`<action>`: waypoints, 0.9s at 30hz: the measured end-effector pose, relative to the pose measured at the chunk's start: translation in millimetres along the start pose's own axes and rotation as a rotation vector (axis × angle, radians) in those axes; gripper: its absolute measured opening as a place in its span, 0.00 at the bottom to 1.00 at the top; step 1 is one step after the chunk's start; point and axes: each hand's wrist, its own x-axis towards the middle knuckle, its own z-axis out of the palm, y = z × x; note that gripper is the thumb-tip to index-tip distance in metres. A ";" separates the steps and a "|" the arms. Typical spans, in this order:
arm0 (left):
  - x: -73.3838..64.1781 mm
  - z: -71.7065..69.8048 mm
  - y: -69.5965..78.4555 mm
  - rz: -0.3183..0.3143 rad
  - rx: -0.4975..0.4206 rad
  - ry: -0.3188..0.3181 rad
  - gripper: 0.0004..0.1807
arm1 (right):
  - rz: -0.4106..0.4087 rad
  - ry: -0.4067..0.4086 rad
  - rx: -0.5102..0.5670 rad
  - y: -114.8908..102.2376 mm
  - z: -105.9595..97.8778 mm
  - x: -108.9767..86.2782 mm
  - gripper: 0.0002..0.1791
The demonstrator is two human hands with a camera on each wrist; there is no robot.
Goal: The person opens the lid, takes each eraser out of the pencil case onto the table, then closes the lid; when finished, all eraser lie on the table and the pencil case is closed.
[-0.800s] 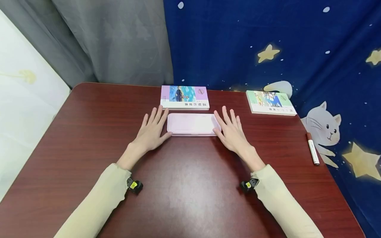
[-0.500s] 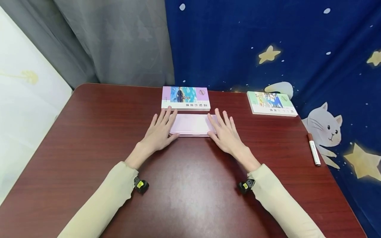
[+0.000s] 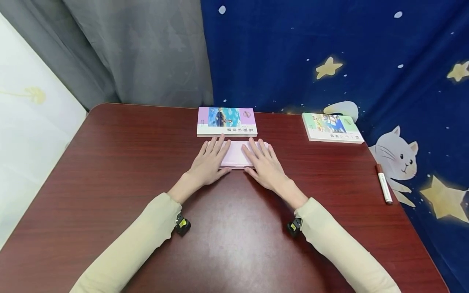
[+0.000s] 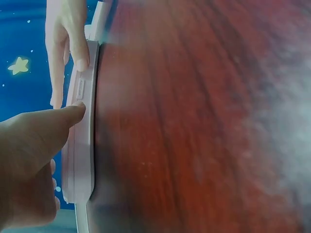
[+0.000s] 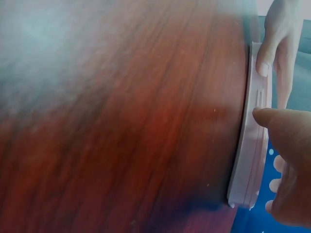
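Observation:
A pale pink pencil case [image 3: 235, 155] lies flat and closed on the dark red-brown table. Over its left part my left hand [image 3: 207, 165] is spread, fingers straight and pointing away from me. My right hand [image 3: 268, 167] lies the same way over the right part. Both thumbs point inward along the case's front side; in the left wrist view the left thumb [image 4: 73, 114] lies at that side beside a small latch [image 4: 80, 90]. The right wrist view has the right thumb [image 5: 265, 116] beside the latch too. The hands cover both ends of the case.
Just behind the case lies a purple-and-white book [image 3: 227, 122]. A green-and-white book [image 3: 332, 127] lies at the back right. Near the table's right edge is a white marker [image 3: 384, 187] with a brown cap. Grey and blue curtains hang behind the table [image 3: 128, 154].
Both hands have slid inward over the pencil case, the left to the right and the right to the left. Their thumbs are closer together. The books and the marker lie as before.

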 end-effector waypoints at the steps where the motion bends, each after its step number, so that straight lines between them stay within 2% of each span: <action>1: 1.2 -0.1 0.5 0.000 0.007 -0.009 0.47 | -0.007 0.000 0.003 -0.3 0.1 1.2 0.37; 12: 8.3 2.2 0.0 -0.013 0.023 -0.058 0.45 | -0.028 -0.032 0.002 -2.6 3.0 10.6 0.38; 19: 5.9 1.9 -1.3 0.002 0.008 -0.042 0.44 | 0.005 -0.044 -0.039 -11.2 6.7 14.6 0.38; 27: 6.8 2.7 0.0 -0.010 0.019 -0.047 0.43 | -0.002 -0.020 -0.055 -15.2 6.5 16.6 0.37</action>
